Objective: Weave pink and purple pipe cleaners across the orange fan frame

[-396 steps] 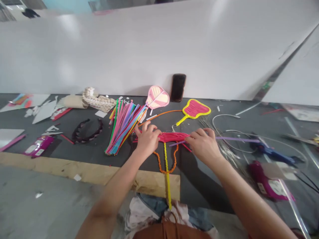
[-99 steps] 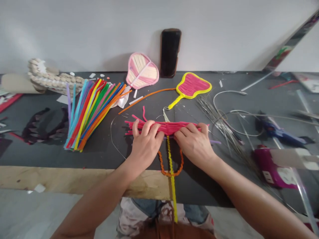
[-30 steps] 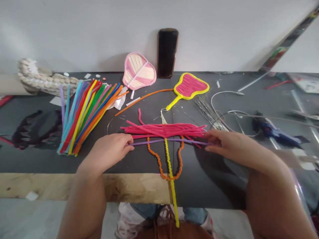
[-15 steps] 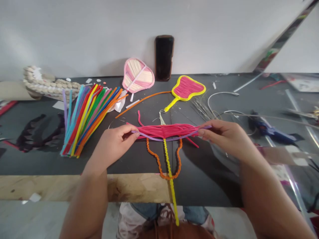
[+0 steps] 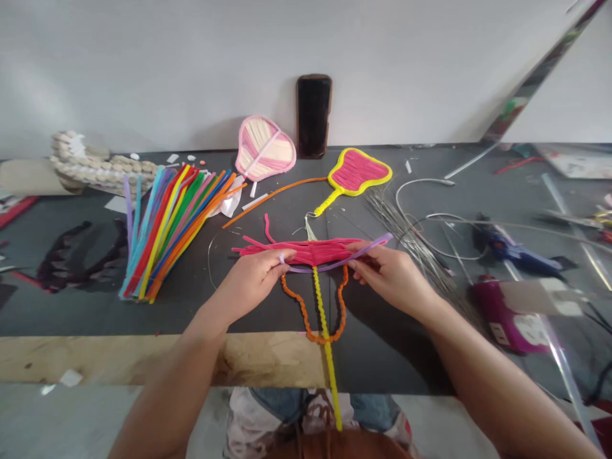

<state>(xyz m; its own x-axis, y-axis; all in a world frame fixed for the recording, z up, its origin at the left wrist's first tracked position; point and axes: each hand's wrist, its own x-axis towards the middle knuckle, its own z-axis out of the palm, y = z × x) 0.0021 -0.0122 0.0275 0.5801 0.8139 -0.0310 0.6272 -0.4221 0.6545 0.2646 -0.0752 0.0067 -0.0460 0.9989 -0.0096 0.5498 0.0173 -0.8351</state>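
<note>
Over the bench [image 5: 396,357], toward its near edge, the left hand [image 5: 253,279] pinches one end of a purple strip [image 5: 321,268]; the right hand [image 5: 392,274] grips it short of the other. Between them it bows along the near side of the pink bundle [image 5: 310,252], crossing the yellow stem [image 5: 321,306], which overhangs that edge.

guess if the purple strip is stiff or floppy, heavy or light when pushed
The purple strip is probably bendy, since it curves between the left hand and right hand. It looks thin, so likely light.
</note>
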